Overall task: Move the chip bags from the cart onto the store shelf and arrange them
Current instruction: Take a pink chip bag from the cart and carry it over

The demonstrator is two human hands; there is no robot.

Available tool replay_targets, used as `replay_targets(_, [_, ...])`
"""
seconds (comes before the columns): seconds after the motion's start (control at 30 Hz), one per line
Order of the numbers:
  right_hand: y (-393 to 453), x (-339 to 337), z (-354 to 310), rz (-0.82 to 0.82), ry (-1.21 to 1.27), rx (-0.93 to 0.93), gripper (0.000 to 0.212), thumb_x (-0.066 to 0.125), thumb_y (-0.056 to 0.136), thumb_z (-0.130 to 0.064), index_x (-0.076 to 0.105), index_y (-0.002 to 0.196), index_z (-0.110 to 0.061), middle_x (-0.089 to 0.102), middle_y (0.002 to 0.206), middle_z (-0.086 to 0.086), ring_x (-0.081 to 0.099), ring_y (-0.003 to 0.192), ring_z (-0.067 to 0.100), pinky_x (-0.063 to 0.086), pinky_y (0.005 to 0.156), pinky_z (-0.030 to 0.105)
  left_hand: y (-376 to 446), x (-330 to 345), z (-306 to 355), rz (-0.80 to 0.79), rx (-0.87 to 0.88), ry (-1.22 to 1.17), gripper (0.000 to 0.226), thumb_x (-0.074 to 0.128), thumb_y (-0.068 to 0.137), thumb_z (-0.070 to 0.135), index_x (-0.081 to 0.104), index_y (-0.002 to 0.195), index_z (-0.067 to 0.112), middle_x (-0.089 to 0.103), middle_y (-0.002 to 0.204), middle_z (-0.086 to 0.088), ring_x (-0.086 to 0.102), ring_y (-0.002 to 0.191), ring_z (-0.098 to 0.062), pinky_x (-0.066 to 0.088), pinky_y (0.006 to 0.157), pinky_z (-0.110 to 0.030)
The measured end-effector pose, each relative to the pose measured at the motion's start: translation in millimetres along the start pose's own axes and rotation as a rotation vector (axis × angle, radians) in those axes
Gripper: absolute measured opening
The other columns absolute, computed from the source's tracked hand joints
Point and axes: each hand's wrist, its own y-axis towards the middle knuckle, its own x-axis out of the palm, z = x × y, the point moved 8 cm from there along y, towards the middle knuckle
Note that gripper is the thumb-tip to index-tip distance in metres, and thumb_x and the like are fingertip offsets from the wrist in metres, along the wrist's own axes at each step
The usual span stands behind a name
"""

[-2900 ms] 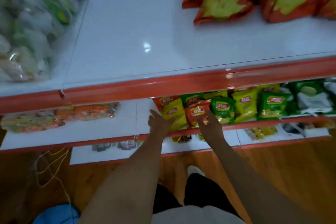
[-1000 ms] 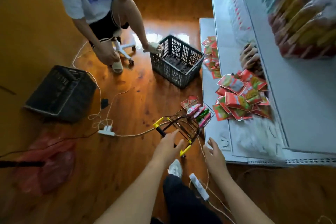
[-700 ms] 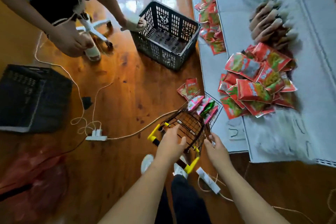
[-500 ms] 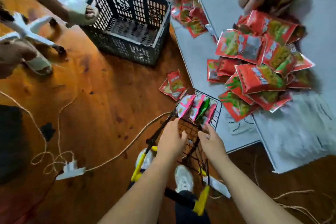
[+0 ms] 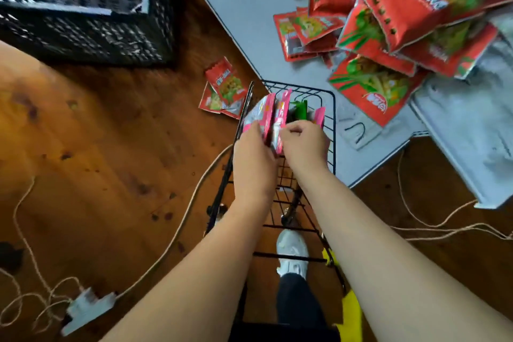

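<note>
Inside the cart [image 5: 331,130], both hands' grips pinch upright pink chip bags [image 5: 268,114], edges pointing shelfward.

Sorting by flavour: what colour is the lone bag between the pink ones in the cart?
Green, seen in the head view, standing upright among pink bags.

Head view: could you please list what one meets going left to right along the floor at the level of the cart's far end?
Wooden floor → two red packets on the floor → pink bags in the cart → green bag → grey shelf base
</note>
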Motion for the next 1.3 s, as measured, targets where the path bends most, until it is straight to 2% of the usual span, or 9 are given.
replay_targets(0.23, [-116.7,-102.6,-32.8,-0.14,0.367,0.121,0.017,0.055,0.068,-0.045,0.061,0.069,-0.029,0.061,0.071,-0.005,0.056,0.07,0.019,0.048,0.069,0.039,-108.2,-115.3,96.1,0.057,0.176,0.019,0.013,0.069,0.088,0.024,0.074,0.099,0.019,0.069,0.097,0.006,0.058,0.097,-0.013,0.051,0.083,-0.029])
replay_targets(0.37, [-196.6,-175.0,-58.0,-0.202,0.757,0.223,0.013,0.062,0.085,-0.027,0.069,0.074,-0.024,0.067,0.076,0.004,0.059,0.077,0.025,0.047,0.073,0.04,-171.9,-161.7,161.4,-0.106,0.165,-0.232,0.004,0.066,0.092,0.026,0.068,0.089,0.026,0.057,0.128,0.009,0.049,0.124,-0.004,0.039,0.103,-0.016])
replay_targets(0.5, [-259.1,-267.7,-60.2,-0.213,0.905,0.162,0.035,0.049,0.092,-0.055,0.071,0.094,-0.028,0.075,0.099,0.001,0.069,0.097,0.02,0.052,0.091,0.044,-242.5,-178.8,232.3,-0.442,0.228,-0.379,0.038,0.066,0.085,0.051,0.058,0.117,0.032,0.063,0.121,0.007,0.063,0.11,-0.01,0.051,0.099,-0.045])
replay_targets(0.63, [-315.2,-363.1,-40.9,-0.269,0.992,0.021,0.062,0.03,0.087,-0.071,0.067,0.117,-0.031,0.066,0.126,-0.007,0.06,0.119,0.012,0.051,0.091,0.032,-323.8,-181.3,301.9,-0.437,0.425,-0.179,0.085,0.077,0.065,0.068,0.035,0.137,0.048,0.048,0.138,0.014,0.053,0.126,-0.005,0.047,0.105,-0.033])
replay_targets(0.77, [-380.2,-464.9,14.2,-0.272,0.939,-0.068,0.074,0.03,0.081,-0.081,0.053,0.136,-0.036,0.055,0.14,-0.006,0.053,0.128,0.016,0.04,0.107,0.041,-413.9,-142.1,363.0,-0.358,0.496,-0.031,0.105,0.078,0.058,0.073,0.027,0.145,0.043,0.051,0.137,0.012,0.053,0.126,-0.012,0.048,0.103,-0.041])
replay_targets(0.93, [-455.0,-609.8,131.8,-0.035,0.84,-0.072,0.064,0.033,0.083,-0.073,0.045,0.137,-0.041,0.061,0.128,-0.011,0.061,0.114,0.009,0.045,0.104,0.035,-547.3,-49.6,442.7,-0.507,0.558,-0.091,0.055,0.083,0.072,0.038,0.053,0.117,0.032,0.072,0.102,0.005,0.07,0.087,-0.007,0.057,0.078,-0.027])
replay_targets(1.1, [-514.4,-750.8,258.6,0.351,0.64,0.058,0.086,0.046,0.076,-0.079,0.027,0.149,-0.036,0.038,0.147,-0.009,0.038,0.133,0.011,0.033,0.109,0.034,-672.0,58.7,514.8,-0.821,0.528,-0.163,0.047,0.079,0.079,0.035,0.059,0.118,0.02,0.075,0.102,-0.005,0.073,0.089,-0.019,0.059,0.076,-0.033])
replay_targets(1.23, [-537.0,-829.0,326.4,0.462,0.781,0.116,0.066,0.056,0.083,-0.062,0.043,0.136,-0.024,0.056,0.124,-0.01,0.052,0.1,-0.002,0.04,0.084,0.011,-770.3,152.8,572.1,-1.181,0.42,-0.25,0.03,0.061,0.091,0.004,0.057,0.12,0.012,0.077,0.086,-0.003,0.074,0.071,-0.018,0.057,0.056,-0.027])
replay_targets(1.3, [-536.7,-859.4,369.4,0.545,0.863,0.141,0.058,0.067,0.078,-0.058,0.051,0.123,-0.025,0.063,0.117,-0.007,0.059,0.095,-0.001,0.047,0.081,0.015,-807.3,201.9,595.0,-1.309,0.359,-0.236,0.035,0.064,0.088,0.008,0.057,0.122,0.011,0.077,0.092,-0.008,0.074,0.075,-0.022,0.059,0.059,-0.033])
